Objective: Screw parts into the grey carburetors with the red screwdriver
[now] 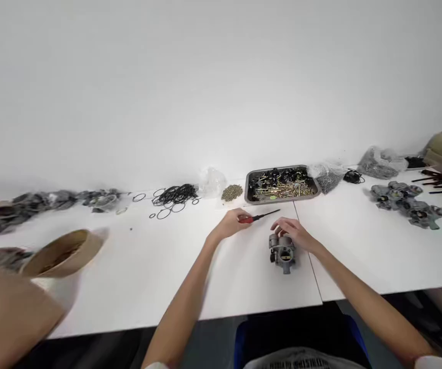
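My left hand [233,223] is closed around the red handle of a screwdriver [247,219], whose dark shaft points right, just above the table. A grey metal carburetor [283,253] stands on the white table in front of me, its round bore facing my way. Behind its top, my right hand [290,229] curls its fingers over the upper edge; the fingertips are partly hidden. Beyond both hands lies a metal tray [248,199] of brass-coloured jets, screws and black parts. A small pile of brass pieces [232,192] sits left of the tray.
Black rubber rings [177,196] lie at the back left, beside a clear plastic bag [212,182]. Several more carburetors [409,202] stand to the right. At the left are a cardboard box [86,248] and a blurred arm [13,312] of another person.
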